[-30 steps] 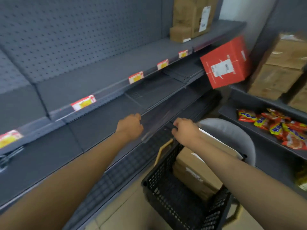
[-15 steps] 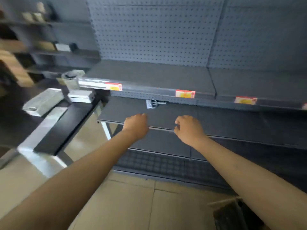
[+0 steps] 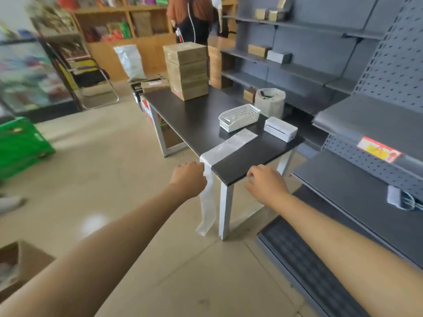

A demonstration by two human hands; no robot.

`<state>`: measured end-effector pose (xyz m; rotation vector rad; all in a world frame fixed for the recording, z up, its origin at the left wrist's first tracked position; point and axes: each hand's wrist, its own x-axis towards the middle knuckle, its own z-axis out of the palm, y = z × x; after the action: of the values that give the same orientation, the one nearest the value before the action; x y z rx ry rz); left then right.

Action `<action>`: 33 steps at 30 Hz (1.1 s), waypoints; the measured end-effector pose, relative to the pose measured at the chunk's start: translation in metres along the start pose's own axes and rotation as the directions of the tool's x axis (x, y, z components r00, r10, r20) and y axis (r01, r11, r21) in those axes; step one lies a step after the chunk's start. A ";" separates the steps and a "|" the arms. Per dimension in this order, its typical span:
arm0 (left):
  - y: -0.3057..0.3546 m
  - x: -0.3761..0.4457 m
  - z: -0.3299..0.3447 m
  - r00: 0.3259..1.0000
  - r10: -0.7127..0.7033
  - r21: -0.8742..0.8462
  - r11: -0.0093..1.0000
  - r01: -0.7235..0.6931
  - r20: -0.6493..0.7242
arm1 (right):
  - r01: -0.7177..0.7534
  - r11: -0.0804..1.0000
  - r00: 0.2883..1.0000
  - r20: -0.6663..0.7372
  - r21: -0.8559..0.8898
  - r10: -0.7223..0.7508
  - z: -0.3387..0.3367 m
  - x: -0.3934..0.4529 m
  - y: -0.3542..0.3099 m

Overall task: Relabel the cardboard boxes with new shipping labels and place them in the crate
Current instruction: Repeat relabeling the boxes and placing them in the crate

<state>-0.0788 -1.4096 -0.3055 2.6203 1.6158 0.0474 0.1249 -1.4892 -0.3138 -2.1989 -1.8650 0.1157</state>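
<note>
Head view: both hands, left and right, hang loosely curled, each grip holding nothing, before the black surface; stacked cardboard boxes stand at its far end.

We see our two forearms bare from the frame's lower edge up to the wrists, with no sleeve, watch or glove on either. Our left hand and right hand are bare too (no rings show from this side).
</note>
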 end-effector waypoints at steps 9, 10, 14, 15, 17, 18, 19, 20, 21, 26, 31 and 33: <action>-0.134 0.039 0.027 0.947 -0.306 -0.030 0.950 0.311 0.099 | 0.302 0.953 0.942 0.156 -0.002 -0.298 0.072 0.139 -0.101; -0.145 0.046 0.028 0.934 -0.340 -0.045 0.937 0.347 0.108 | 0.329 0.944 0.929 0.177 0.002 -0.324 0.078 0.154 -0.110; -0.184 0.070 0.033 0.881 -0.450 -0.110 0.878 0.467 0.147 | 0.423 0.906 0.874 0.250 0.027 -0.416 0.100 0.213 -0.145; -0.194 0.074 0.035 0.870 -0.472 -0.125 0.863 0.489 0.144 | 0.451 0.892 0.858 0.262 0.027 -0.442 0.106 0.226 -0.154; -0.213 0.078 0.040 0.852 -0.504 -0.152 0.840 0.521 0.141 | 0.484 0.874 0.832 0.291 0.032 -0.472 0.116 0.249 -0.173; -0.222 0.078 0.044 0.842 -0.521 -0.167 0.826 0.539 0.142 | 0.495 0.868 0.821 0.306 0.038 -0.482 0.123 0.258 -0.183; -0.233 0.078 0.048 0.830 -0.540 -0.183 0.810 0.558 0.139 | 0.504 0.862 0.811 0.318 0.044 -0.491 0.131 0.265 -0.193; -0.245 0.078 0.051 0.816 -0.562 -0.197 0.792 0.578 0.135 | 0.516 0.855 0.800 0.331 0.047 -0.501 0.140 0.273 -0.204; -0.259 0.079 0.055 0.800 -0.585 -0.210 0.773 0.599 0.133 | 0.532 0.845 0.785 0.345 0.049 -0.515 0.148 0.281 -0.216; -0.341 0.101 0.067 0.771 -0.619 -0.222 0.739 0.637 0.150 | 0.583 0.809 0.739 0.363 0.080 -0.568 0.190 0.329 -0.286; -0.428 0.142 0.062 0.802 -0.582 -0.193 0.778 0.597 0.133 | 0.559 0.823 0.744 0.380 0.096 -0.550 0.216 0.387 -0.356; -0.459 0.162 0.056 0.815 -0.562 -0.186 0.794 0.579 0.138 | 0.542 0.834 0.763 0.359 0.100 -0.538 0.222 0.411 -0.377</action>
<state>-0.4119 -1.0611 -0.3944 1.8521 2.1571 0.0881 -0.2142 -1.0006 -0.3935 -1.6213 -2.6402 0.4403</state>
